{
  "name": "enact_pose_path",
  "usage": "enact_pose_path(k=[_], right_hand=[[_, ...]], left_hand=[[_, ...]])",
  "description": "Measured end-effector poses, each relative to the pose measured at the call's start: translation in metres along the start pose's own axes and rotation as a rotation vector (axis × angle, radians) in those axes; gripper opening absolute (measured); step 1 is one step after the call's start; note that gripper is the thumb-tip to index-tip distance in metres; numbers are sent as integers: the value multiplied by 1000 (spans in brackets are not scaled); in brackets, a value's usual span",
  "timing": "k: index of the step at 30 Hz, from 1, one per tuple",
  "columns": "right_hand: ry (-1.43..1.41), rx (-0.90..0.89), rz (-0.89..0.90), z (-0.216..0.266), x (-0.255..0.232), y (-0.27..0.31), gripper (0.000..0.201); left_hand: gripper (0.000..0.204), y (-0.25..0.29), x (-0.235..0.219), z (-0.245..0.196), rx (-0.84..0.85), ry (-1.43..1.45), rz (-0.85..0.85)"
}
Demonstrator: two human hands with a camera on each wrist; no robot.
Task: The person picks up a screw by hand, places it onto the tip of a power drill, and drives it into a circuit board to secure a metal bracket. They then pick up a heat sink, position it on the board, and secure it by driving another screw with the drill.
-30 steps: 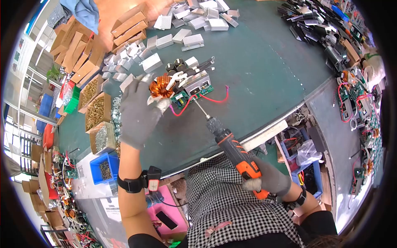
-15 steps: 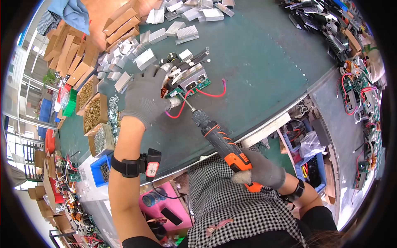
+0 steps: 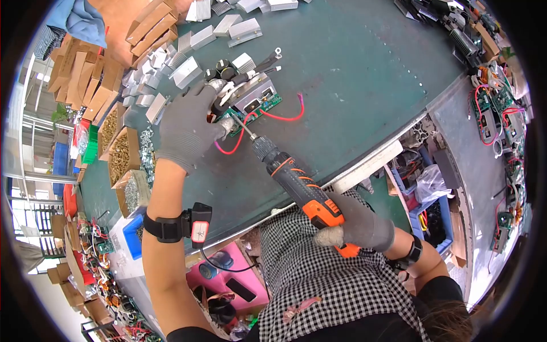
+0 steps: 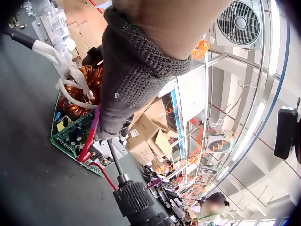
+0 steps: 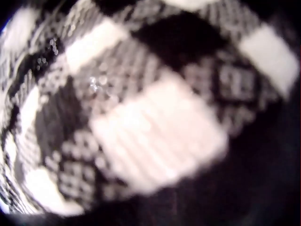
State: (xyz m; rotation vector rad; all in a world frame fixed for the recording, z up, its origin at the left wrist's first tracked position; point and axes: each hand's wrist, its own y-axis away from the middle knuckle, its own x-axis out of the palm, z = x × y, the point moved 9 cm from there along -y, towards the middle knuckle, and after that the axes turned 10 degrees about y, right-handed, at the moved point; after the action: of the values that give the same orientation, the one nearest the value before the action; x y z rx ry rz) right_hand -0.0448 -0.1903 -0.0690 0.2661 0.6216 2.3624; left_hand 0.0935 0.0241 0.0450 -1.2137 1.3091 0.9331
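Observation:
My gloved left hand (image 3: 191,122) grips the left end of a green circuit board (image 3: 270,105), thumb on the near edge and fingers over the far side. The board carries a grey heat sink (image 3: 255,93), white-sleeved cables and red wires (image 3: 288,118). The left wrist view shows its copper coil (image 4: 73,109) beside the glove. My gloved right hand (image 3: 367,225) holds an orange and black power drill (image 3: 296,181) by the handle. Its long bit (image 4: 115,161) reaches the board next to my left thumb; the tip is hidden. Blurred checked apron cloth (image 5: 160,136) fills the right wrist view.
Silver heat sinks (image 3: 187,72) lie behind the board. Boxes of brass screws (image 3: 121,155) and silver screws (image 3: 132,194) stand at the left, near a blue bin (image 3: 132,236). More wired boards (image 3: 484,119) lie at the right. The bench's front edge (image 3: 364,168) runs below the drill.
My left hand has come onto the coil end of the board and taken hold of it. The drill has moved left, its bit now beside my left thumb. The head view has shifted.

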Motion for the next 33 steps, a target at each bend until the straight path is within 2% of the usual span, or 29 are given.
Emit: enact_pose_path(k=[8, 13, 14, 17, 20, 22, 23, 27, 30, 33], right_hand=[[97, -6, -11, -1, -2, -3, 64], [91, 7, 14, -8, -1, -2, 61], [63, -9, 20, -7, -1, -2, 61], [49, -71, 15, -8, -2, -2, 61], [100, -110, 5, -17, -4, 0, 63], [43, -77, 44, -21, -5, 4, 64], [123, -101, 33, -18, -8, 6, 66], [162, -118, 35, -10, -15, 15, 67], [179, -51, 114, -15, -13, 18, 69], [279, -63, 109, -13, -13, 22, 70]], left_hand=[[55, 4, 3, 4, 1, -13, -11], [54, 10, 2, 3, -2, -55, -85], [53, 12, 0, 2, -8, -59, -102], [56, 20, -15, -18, 132, -233, -267], [62, 16, -15, -13, 57, -206, -201], [58, 22, -29, -32, 124, -199, -274], [57, 27, -36, -41, 159, -196, -307], [36, 35, -37, -64, 288, -245, -244], [31, 38, -28, -62, 310, -300, -211], [23, 40, -27, -63, 352, -304, -203]])
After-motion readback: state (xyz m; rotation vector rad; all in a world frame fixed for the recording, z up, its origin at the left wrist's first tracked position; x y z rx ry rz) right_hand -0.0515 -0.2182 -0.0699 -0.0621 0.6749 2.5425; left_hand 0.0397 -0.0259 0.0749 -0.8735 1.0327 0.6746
